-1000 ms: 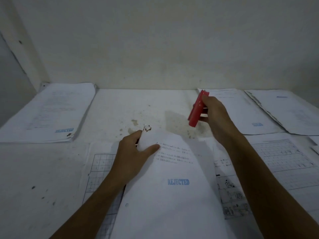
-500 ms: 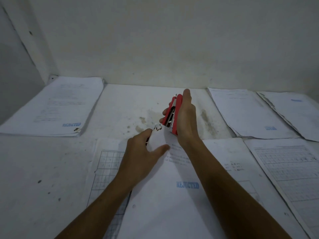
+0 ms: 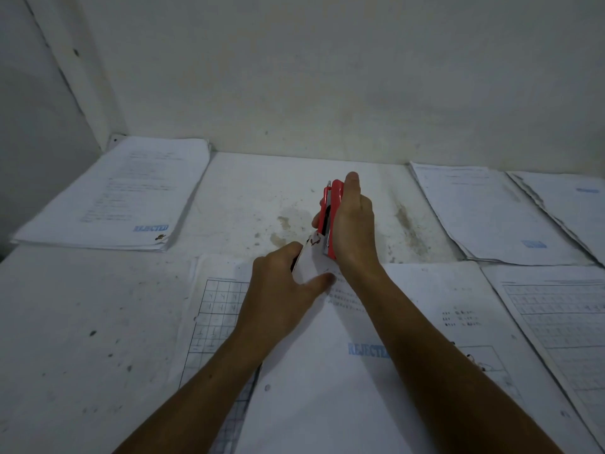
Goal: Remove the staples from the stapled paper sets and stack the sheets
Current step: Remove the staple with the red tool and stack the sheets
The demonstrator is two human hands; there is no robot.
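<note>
Hands (image 3: 352, 224) busy; paper stacks (image 3: 131, 194) flank stained table (image 3: 262, 191).

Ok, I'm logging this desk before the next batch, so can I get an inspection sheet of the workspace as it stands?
Surface: white table, stained and speckled near the middle.
Job's things: stapled paper set stamped REJECTED, corner lifted; red stapler at that corner; paper stack far left.
Clutter: loose gridded sheets under the set; more paper piles on the right.
Grippers: left hand pinches the lifted corner; right hand grips the stapler.
Cables: nothing seen.
Surroundings: bare, marked wall behind the table.
</note>
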